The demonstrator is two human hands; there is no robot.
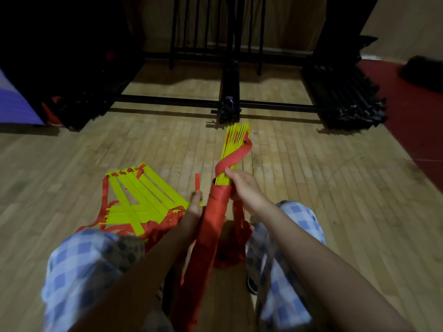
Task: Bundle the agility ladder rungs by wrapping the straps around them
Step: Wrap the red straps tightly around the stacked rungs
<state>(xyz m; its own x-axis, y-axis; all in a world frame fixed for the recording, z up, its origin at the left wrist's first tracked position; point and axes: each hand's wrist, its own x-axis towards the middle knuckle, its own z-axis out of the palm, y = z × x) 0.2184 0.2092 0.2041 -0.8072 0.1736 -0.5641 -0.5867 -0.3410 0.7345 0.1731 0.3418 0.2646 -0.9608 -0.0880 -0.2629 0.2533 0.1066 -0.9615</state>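
Left hand: fingers pinch a short red strap end, upright. Right hand: fingers curled round the bundle of yellow rungs and the red strap twisting over it. Bundle: lower part wrapped in red strap, upper ends fanned, held between the knees above the wooden floor. Second ladder: loose yellow rungs and red straps, on floor, left. Black metal frame: beyond.

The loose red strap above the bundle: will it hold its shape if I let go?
Probably not. The red strap twists and droops between the yellow rungs and the right hand, so it looks floppy. The rungs stay straight, so likely stiff. Released wraps may loosen.
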